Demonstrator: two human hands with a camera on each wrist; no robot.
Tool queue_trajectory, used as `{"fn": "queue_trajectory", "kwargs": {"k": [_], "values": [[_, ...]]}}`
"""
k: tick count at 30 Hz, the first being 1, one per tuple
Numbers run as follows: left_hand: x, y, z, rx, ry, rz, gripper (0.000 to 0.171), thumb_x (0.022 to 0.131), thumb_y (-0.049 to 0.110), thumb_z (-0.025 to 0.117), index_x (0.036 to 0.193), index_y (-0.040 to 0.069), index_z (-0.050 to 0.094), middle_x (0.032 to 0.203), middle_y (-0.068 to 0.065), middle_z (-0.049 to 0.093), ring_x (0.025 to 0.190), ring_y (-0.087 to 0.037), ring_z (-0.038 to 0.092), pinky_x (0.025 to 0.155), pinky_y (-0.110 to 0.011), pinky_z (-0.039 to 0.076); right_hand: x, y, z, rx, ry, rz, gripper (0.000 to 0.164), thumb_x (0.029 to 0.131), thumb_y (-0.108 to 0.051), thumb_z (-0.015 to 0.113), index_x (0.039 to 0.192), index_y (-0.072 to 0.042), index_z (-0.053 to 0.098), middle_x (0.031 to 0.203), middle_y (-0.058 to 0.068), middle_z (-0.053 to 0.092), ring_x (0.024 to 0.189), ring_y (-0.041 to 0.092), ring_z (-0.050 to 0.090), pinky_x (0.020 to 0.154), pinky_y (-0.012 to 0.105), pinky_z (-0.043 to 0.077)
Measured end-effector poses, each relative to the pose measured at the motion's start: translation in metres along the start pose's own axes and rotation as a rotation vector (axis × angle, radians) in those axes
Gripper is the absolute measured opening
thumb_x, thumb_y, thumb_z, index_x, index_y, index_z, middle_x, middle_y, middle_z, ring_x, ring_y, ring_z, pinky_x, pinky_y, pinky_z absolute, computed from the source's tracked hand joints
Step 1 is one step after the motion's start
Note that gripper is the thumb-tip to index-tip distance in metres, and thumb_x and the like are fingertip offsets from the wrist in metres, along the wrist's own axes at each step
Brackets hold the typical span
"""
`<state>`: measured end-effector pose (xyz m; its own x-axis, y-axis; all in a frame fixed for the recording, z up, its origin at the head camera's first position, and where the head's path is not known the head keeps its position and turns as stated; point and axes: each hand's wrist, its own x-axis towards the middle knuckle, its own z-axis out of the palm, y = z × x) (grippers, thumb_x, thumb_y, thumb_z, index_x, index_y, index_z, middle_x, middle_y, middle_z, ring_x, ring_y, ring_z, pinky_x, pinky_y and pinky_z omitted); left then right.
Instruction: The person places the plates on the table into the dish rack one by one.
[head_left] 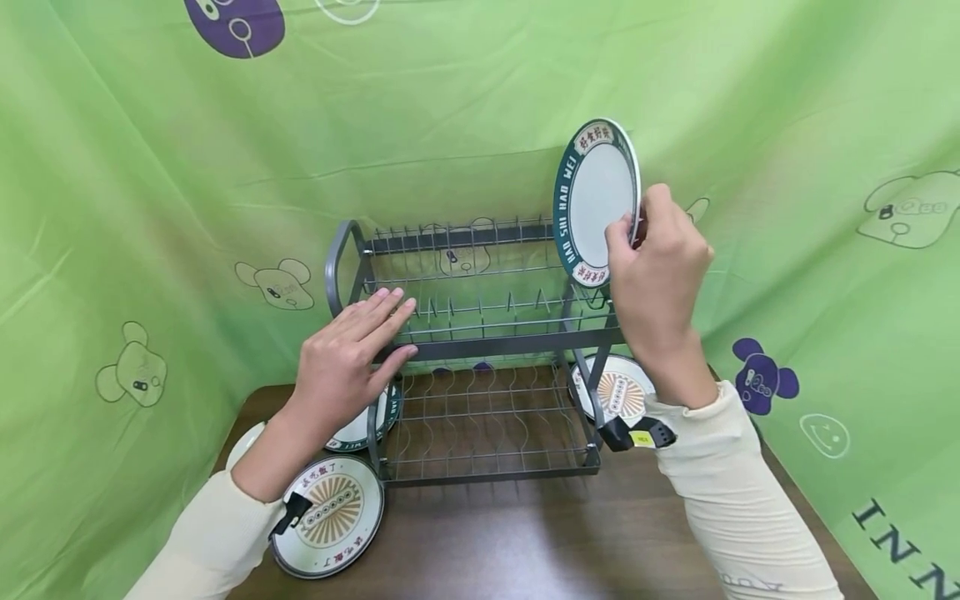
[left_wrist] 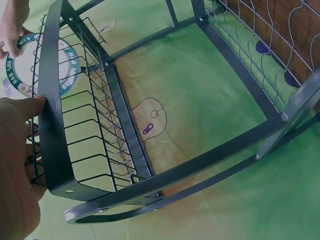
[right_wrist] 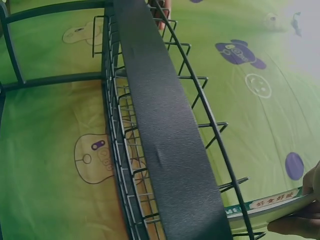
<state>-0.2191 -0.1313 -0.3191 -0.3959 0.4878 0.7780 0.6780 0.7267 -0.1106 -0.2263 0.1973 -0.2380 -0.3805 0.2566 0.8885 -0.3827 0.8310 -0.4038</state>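
Note:
A two-tier grey metal dish rack [head_left: 510, 342] stands on the table. Near the upper tier's right end, my right hand [head_left: 663, 267] pinches the right edge of a white plate [head_left: 603, 196] with a green lettered rim. The plate is nearly upright, its lower edge close to the rack wires; whether it touches them I cannot tell. My left hand [head_left: 345, 362] rests on the left part of the upper front rail, fingers mostly straight across its top. In the left wrist view, the left thumb touches the rail [left_wrist: 52, 125]. The right wrist view catches only part of the plate's rim [right_wrist: 272, 202].
A white plate with an orange sunburst [head_left: 330, 517] lies on the brown table [head_left: 480, 542] at front left. Behind it is a green-rimmed plate [head_left: 352, 433], partly hidden. Another sunburst plate [head_left: 618, 392] lies right of the rack. Green printed cloth [head_left: 450, 108] hangs around the table.

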Motion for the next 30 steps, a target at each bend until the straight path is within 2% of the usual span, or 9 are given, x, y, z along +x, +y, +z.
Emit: {"fn": "queue_trajectory", "kwargs": {"k": [11, 21, 30], "values": [[-0.0016, -0.0031, 0.0, -0.001, 0.023, 0.012, 0.057, 0.089, 0.034, 0.078, 0.141, 0.014, 0.064, 0.14, -0.011, 0.066, 0.13, -0.029, 0.064, 0.105, -0.052, 0.056, -0.0036, 0.001, 0.0082, 0.009, -0.038, 0.042, 0.008, 0.091, 0.001, 0.057, 0.088, 0.007, 0.059, 0.076, 0.025, 0.066, 0.067, 0.041, 0.059, 0.061, 0.05, 0.043], [-0.001, -0.0008, 0.0018, -0.008, 0.028, 0.011, 0.057, 0.088, 0.033, 0.08, 0.14, 0.013, 0.065, 0.139, -0.011, 0.066, 0.129, -0.03, 0.065, 0.105, -0.051, 0.056, -0.0043, 0.0073, 0.0101, 0.0, -0.075, 0.065, 0.008, 0.091, 0.002, 0.056, 0.087, 0.009, 0.059, 0.075, 0.026, 0.067, 0.066, 0.042, 0.061, 0.059, 0.044, 0.043], [0.0002, -0.001, 0.0014, -0.007, 0.016, 0.011, 0.058, 0.089, 0.034, 0.079, 0.141, 0.014, 0.063, 0.139, -0.011, 0.066, 0.13, -0.029, 0.064, 0.106, -0.051, 0.055, 0.0006, 0.0092, 0.0098, -0.033, -0.098, 0.088, 0.011, 0.092, 0.002, 0.056, 0.086, 0.01, 0.06, 0.076, 0.029, 0.07, 0.066, 0.045, 0.065, 0.06, 0.049, 0.051]]}}
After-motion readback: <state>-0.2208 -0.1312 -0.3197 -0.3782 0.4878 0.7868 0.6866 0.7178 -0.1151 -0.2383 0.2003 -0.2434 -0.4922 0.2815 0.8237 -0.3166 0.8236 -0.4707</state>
